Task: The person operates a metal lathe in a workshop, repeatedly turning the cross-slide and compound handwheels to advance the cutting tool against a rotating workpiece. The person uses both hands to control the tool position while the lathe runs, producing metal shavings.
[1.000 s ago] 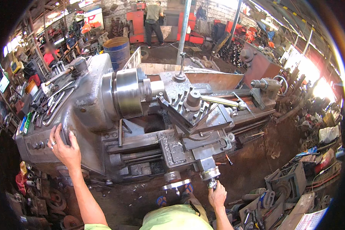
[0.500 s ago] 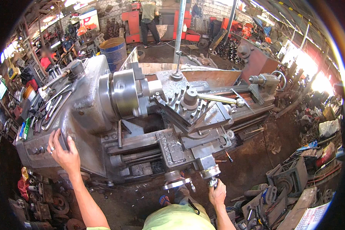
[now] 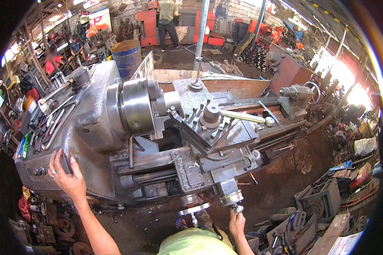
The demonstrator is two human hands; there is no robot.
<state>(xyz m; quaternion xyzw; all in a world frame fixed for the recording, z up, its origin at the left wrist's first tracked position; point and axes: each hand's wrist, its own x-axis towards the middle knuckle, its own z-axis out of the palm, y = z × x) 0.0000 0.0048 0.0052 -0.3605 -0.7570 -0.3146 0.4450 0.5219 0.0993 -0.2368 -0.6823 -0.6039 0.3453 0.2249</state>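
In front of me stands a grey metal lathe. My left hand (image 3: 68,176) rests on the front of the headstock (image 3: 95,121), its fingers stretched and spread beside some small knobs (image 3: 40,171). My right hand (image 3: 237,224) is closed around the cross-slide crank handle (image 3: 239,208) at the front of the carriage. To its left is the carriage handwheel (image 3: 194,209). A shiny chuck (image 3: 137,107) holds a short bright metal cylinder (image 3: 172,100). Right of this cylinder sits the tool post (image 3: 210,117), with a long clamping lever (image 3: 242,116) on top.
Wrenches and hex keys (image 3: 57,123) lie on the headstock. The tailstock (image 3: 295,93) is at the bed's far right end. Metal chips lie on the carriage. A blue drum (image 3: 127,59) stands behind. Scrap parts (image 3: 323,199) crowd the floor at right. Other people are in the background.
The chuck jaws are in a different position. The carriage handwheel's handle has swung down and left. My right hand and the crank handle have shifted slightly. My left hand stays on the headstock.
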